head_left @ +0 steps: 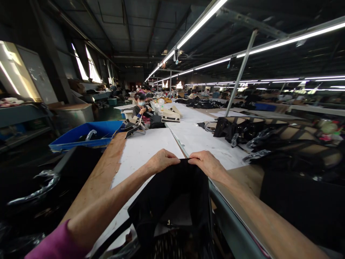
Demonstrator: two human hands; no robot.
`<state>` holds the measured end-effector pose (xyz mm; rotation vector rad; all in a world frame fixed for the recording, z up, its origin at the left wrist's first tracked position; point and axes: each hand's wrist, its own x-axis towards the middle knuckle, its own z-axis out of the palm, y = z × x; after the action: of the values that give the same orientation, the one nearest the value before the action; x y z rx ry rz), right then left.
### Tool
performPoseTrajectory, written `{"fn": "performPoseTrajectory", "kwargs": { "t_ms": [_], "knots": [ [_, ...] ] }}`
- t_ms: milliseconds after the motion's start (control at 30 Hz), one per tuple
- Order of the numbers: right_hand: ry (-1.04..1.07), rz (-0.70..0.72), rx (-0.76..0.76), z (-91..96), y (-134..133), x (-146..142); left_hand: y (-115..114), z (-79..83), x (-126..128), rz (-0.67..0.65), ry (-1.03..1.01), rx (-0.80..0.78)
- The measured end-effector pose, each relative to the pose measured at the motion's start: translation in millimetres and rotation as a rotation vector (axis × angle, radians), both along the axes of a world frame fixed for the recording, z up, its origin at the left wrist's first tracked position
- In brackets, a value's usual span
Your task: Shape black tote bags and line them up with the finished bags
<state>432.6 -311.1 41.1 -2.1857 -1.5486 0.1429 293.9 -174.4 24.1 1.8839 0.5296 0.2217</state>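
Observation:
Both arms reach forward over the work table. My left hand point(164, 160) pinches the top edge of a black fabric bag point(174, 183), thumb and fingers pressed together. A short way to the right, my right hand point(206, 162) pinches the same edge. Between the two hands the edge is stretched nearly straight. The bag hangs down from there toward my body, its lower part dark and hard to make out. White paper point(142, 149) covers the table beyond the bag.
A blue bin point(86, 135) stands left of the table. Black bags with tan panels point(242, 126) are piled on the right. A seated person point(141, 109) works farther along the left side, near a stack of black pieces point(157, 121). A metal post point(241, 72) rises at the right.

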Motion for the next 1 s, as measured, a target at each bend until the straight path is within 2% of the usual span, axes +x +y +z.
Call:
{"fn": "performPoseTrajectory", "kwargs": {
  "t_ms": [100, 200, 333, 567, 767, 833, 1000],
  "knots": [
    [0.009, -0.008, -0.018, -0.6, 0.4, 1.2, 0.2, 0.7, 2.3, 0.051, 0.027, -0.163],
    [0.010, -0.008, -0.020, -1.7, 1.0, 0.0, -0.9, 1.8, 4.9, 0.092, 0.017, -0.175],
    [0.023, 0.024, -0.010, -2.0, 2.7, -4.0, -4.9, 1.6, 10.9, 0.100, -0.005, -0.060],
    [-0.057, 0.089, -0.027, -2.3, 9.6, -1.3, -8.0, -4.3, 15.1, 0.022, -0.047, 0.205],
    [-0.174, 0.043, -0.028, -4.2, 16.7, -3.1, -3.4, -4.7, 13.8, -0.022, -0.130, 0.424],
    [-0.181, 0.038, -0.023, -4.7, 18.1, -4.3, -1.1, -1.4, 12.2, -0.029, -0.101, 0.406],
    [-0.193, -0.002, -0.006, -3.8, 15.2, -12.6, 3.1, 7.3, -13.2, -0.082, -0.063, 0.156]
  ]
}}
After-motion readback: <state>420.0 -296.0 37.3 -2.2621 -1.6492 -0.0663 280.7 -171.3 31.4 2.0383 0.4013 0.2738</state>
